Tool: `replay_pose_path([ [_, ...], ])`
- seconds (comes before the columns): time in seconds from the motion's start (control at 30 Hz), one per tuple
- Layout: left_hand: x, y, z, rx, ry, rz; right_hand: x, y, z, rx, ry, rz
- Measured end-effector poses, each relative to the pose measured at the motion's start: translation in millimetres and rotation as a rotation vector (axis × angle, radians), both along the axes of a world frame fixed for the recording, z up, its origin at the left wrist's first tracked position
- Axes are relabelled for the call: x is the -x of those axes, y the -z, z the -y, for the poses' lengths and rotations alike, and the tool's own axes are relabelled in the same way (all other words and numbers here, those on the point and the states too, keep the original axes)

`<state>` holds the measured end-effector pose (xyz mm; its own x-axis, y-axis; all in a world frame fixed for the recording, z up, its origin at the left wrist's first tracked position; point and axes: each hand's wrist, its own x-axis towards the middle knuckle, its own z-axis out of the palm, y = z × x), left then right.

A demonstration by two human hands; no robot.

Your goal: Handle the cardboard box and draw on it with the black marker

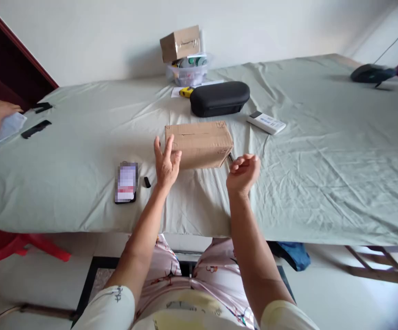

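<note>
Left grip (166, 161) is spread apart beside the cardboard box (199, 144); right grip (242, 172) is curled together, holding nothing visible. Better press both box ends evenly.

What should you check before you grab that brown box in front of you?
1. Cardboard box lies flat on the table sheet: ok.
2. Left hand open, fingers by the box's left end: ok.
3. Right hand empty: cannot tell; fingers curled, a thin dark tip shows beside it.
4. Box flaps shut: ok.
5. Phone and small black piece lie apart from the box: ok.
6. Black case behind the box not touching it: ok.
</note>
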<state>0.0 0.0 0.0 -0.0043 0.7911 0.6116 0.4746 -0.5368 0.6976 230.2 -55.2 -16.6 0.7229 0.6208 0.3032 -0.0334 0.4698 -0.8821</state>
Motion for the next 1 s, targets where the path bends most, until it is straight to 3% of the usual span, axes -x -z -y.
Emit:
replay_pose_path([
  [0.1, -6, 11.3, -4, 0.008, 0.016, 0.046, -4, 7.2, -4, 0.124, 0.152, -0.1],
  [0.27, 1, 22.7, -2, 0.019, 0.0, 0.091, 17, 10.0, -2, 0.321, 0.032, 0.001],
  [0.53, 2, 22.2, 9, -0.031, -0.016, 0.187, 15, 8.7, 2, 0.243, 0.096, 0.266],
  [0.83, 8, 22.4, 3, -0.153, -0.098, 0.254, 16, 20.5, -6, 0.209, 0.04, 0.27],
  [1.0, 11, 21.5, -1, -0.148, -0.134, 0.328, 18, 21.7, -6, 0.288, 0.026, 0.229],
])
